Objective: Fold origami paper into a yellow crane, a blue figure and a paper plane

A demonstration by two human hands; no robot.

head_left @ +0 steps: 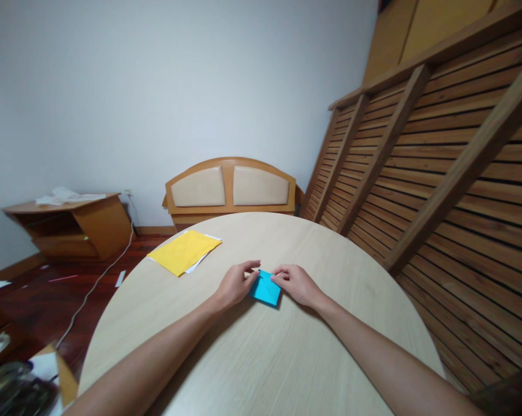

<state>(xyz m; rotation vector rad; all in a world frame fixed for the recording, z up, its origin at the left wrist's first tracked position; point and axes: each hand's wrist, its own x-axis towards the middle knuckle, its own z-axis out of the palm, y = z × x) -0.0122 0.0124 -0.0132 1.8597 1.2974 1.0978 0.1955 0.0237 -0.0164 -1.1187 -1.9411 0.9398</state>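
A small blue folded paper (266, 290) lies near the middle of the round pale table (313, 358), between my two hands. My left hand (237, 283) is at its left edge, thumb against the paper and fingers curved over its upper left corner. At the upper right corner, my right hand (296, 283) has its thumb and fingertips closed on the paper. Yellow sheets (185, 251) with white paper beneath them rest at the table's left far side, apart from both hands.
Beyond the table stands a headboard (229, 185) with two cream panels. Wooden slats (417, 173) lean along the right. A low cabinet (83, 228) is at the left, with a white cable (99, 283) on the dark red floor. Clutter (21, 387) sits at the lower left.
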